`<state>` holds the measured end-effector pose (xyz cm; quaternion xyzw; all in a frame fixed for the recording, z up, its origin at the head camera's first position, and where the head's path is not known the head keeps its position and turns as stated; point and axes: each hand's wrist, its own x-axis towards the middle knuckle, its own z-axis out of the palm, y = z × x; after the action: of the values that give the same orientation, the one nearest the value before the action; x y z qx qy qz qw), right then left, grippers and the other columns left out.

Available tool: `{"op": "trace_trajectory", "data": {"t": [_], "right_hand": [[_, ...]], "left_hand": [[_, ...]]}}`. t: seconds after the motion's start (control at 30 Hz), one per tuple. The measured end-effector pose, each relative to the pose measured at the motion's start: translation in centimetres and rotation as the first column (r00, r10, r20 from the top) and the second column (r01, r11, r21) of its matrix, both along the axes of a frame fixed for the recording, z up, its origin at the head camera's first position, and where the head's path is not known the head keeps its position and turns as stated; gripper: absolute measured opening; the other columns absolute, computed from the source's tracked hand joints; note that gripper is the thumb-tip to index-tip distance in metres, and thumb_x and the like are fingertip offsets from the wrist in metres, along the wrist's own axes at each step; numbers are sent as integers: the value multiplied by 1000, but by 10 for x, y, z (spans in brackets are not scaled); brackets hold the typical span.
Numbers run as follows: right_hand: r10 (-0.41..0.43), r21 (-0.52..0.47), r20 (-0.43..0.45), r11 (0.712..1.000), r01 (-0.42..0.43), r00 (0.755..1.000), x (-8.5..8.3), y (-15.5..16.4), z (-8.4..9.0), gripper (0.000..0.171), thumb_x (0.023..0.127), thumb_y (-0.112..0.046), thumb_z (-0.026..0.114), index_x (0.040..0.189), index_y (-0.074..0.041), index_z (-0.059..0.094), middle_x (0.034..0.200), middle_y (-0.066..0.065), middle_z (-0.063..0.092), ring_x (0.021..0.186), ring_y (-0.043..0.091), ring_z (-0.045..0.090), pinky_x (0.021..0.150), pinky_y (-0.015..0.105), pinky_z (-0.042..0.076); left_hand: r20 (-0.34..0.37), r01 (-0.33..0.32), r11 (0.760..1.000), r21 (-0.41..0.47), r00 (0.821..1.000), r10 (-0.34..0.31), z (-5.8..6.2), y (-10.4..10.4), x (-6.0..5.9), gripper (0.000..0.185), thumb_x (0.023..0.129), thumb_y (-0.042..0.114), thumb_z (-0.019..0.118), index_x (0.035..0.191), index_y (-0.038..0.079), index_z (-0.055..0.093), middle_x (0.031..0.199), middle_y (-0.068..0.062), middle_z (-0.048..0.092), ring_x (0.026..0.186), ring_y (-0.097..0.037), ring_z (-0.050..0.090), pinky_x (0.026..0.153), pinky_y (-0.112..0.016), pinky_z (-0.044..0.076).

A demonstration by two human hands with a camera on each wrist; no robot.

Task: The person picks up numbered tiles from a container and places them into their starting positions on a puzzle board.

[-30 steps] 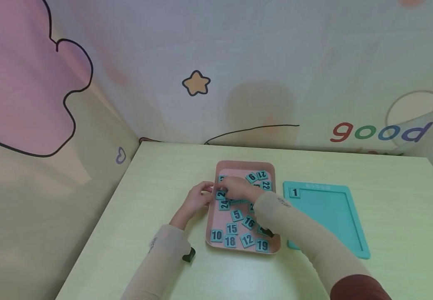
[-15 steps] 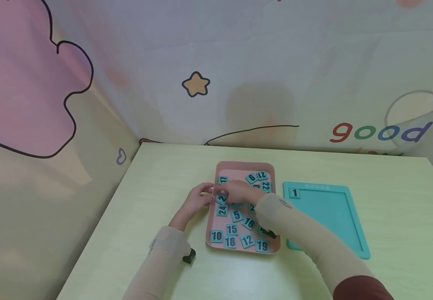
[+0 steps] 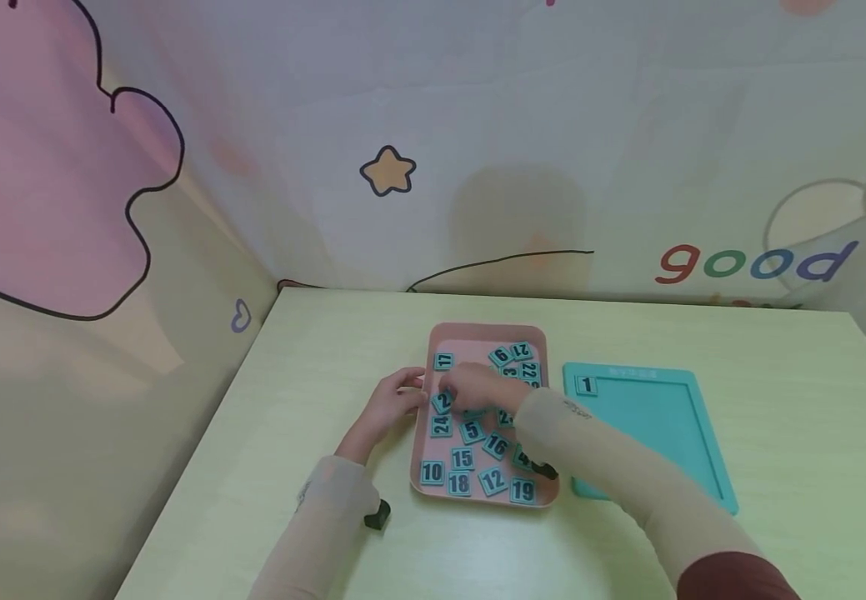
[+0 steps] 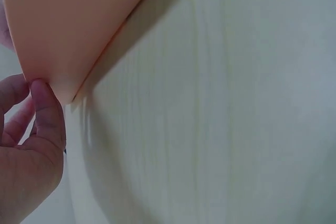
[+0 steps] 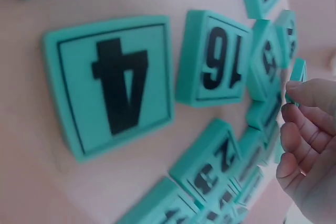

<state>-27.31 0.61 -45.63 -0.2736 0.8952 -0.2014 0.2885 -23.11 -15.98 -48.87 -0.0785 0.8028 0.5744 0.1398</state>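
Note:
My right hand (image 3: 478, 386) reaches over the pink tray (image 3: 488, 331), with thumb and index finger pinching the number 2 tile (image 3: 442, 402) near its left side. From the right wrist view, the pinched tile (image 5: 298, 74) stands on edge at the fingertips, and the other fingers curl below it. My left hand (image 3: 387, 408) holds the tray's left rim; in the left wrist view its thumb and index finger meet at the edge of the tray wall (image 4: 68, 30). Turquoise number tiles lie around the right hand, among them 24 (image 3: 442, 426), 5 (image 3: 472, 431) and 17 (image 3: 443, 361). The right hand and forearm hide some tiles.
To the right of the tray lies a turquoise board (image 3: 643, 433) with a raised border. A number 1 tile (image 3: 586, 385) sits at its upper left corner. Both are on a pale wooden table (image 3: 342, 333) against a printed wall cloth (image 3: 478, 100).
The right hand has shifted the 2 tile slightly toward me and tilted it. The 24 tile has turned and slid nearer me, and 17 is now uncovered. The left hand stays at the rim.

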Motion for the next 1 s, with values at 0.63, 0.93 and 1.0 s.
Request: {"op": "trace_trajectory", "data": {"t": [0.63, 0.93, 1.0], "right_hand": [[94, -72, -326, 990, -124, 941, -7, 79, 57, 16, 78, -13, 62, 94, -12, 63, 62, -3, 47, 61, 9, 45, 59, 22, 37], [-79, -110, -246, 992, 53, 966, -4, 143, 58, 36, 78, -12, 62, 114, -4, 59, 73, 1, 56, 68, 13, 51, 59, 23, 45], [-98, -92, -258, 993, 77, 961, -3, 157, 54, 39, 78, -12, 63, 115, -3, 57, 74, 1, 58, 68, 13, 51, 61, 23, 46]], "left_hand": [[-1, 9, 1000, -24, 1000, -9, 4, 2, -1, 41, 84, 12, 55, 124, 13, 48, 111, -9, 53, 92, -19, 54, 79, -30, 49], [18, 6, 1000, -15, 1000, -5, 11, 5, 2, 41, 84, 12, 55, 124, 12, 48, 112, -9, 52, 93, -20, 54, 81, -31, 49], [21, 1, 1000, -16, 1000, -1, 10, 5, 2, 41, 84, 12, 56, 124, 12, 48, 112, -9, 52, 93, -20, 54, 81, -31, 49]]}}
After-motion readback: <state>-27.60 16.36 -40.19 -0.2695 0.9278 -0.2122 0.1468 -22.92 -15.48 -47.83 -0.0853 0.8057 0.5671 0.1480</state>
